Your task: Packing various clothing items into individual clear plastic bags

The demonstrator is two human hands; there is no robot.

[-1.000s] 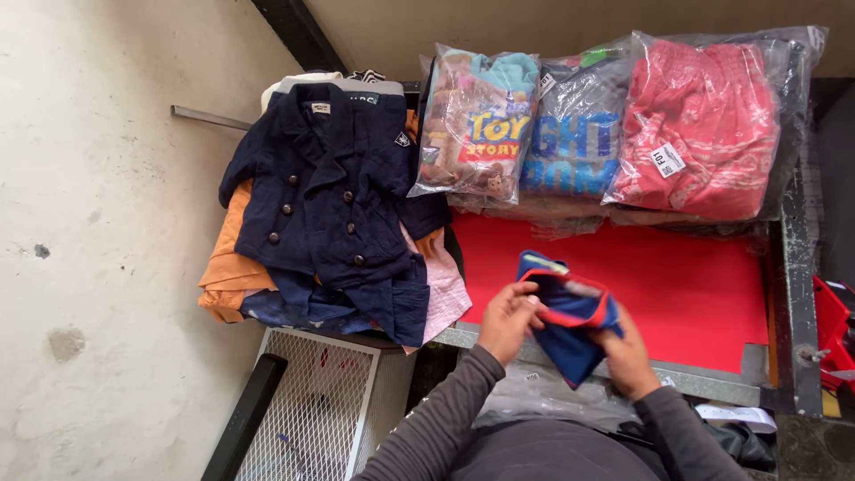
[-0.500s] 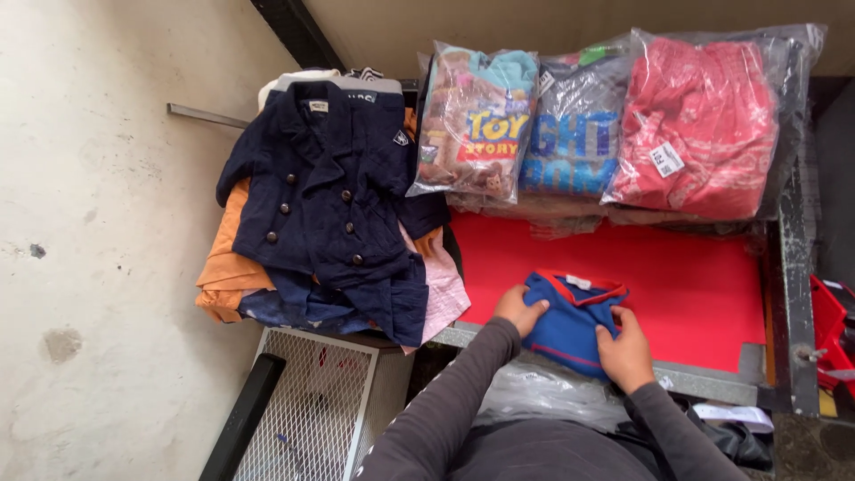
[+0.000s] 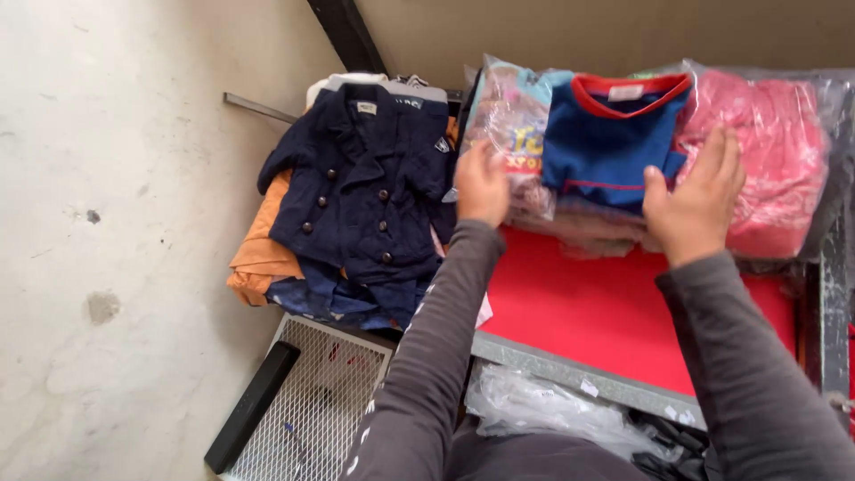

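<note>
Both arms stretched forward across the red tabletop (image 3: 614,307), grey sleeves out long; left hand (image 3: 482,187) flat, fingers together, pressed against the near-left edge of the folded blue garment with red collar (image 3: 606,142); right hand (image 3: 696,200) spread wide, fingers fanned upward, palm against the garment's right edge, gripping nothing; garment lying on top of the clear plastic-bagged clothes (image 3: 512,134) at the table's back, just beside the bagged pink-red garment (image 3: 784,169); navy buttoned jacket (image 3: 370,205) heaped on orange cloth (image 3: 263,254) off to the left.
</note>
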